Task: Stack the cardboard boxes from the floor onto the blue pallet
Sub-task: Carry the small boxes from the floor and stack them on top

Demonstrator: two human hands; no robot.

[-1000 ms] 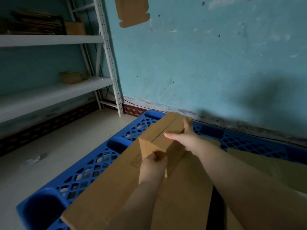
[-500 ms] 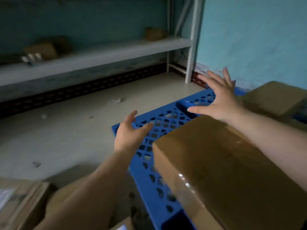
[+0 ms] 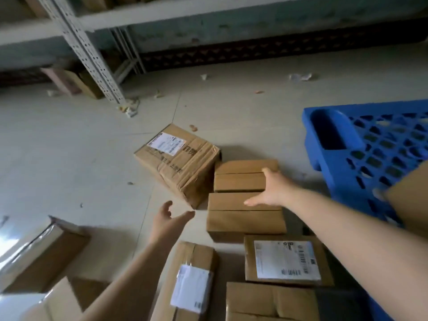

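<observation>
Two hands: both bare and empty, reaching down toward cartons on the floor
Right hand [image 3: 271, 189]: fingers spread and flat, palm down, over the seam between two plain boxes; whether it touches the cardboard cannot be told
Left hand [image 3: 168, 218]: open, thumb apart from the fingers, hovering over bare floor just left of the nearer plain box; holding nothing
Nearer plain box [image 3: 245, 216]: small, unlabelled, closed flaps, lying flat; seemingly the next pick, since the two hands frame it
Farther plain box [image 3: 240, 176]: same kind, just behind the first, the two touching or nearly so
Taped box [image 3: 178, 158]: larger, white label on top, set askew against the farther box
Labelled boxes: one with a barcode sticker [image 3: 287, 260] just in front of the nearer plain box; a long one [image 3: 192, 283] to its left; more cartons at the bottom and left edges
Blue pallet [image 3: 370, 144]: on the floor to the right, its grid deck mostly bare here; one carton edge [image 3: 410, 202] shows on it at the frame's right
Shelving [image 3: 90, 52]: white perforated upright behind; paper scraps litter the floor
Risk: the boxes lie packed together, so fingers may catch two at once or shove a neighbour aside; a one-sided hold could let the box tip and drop
</observation>
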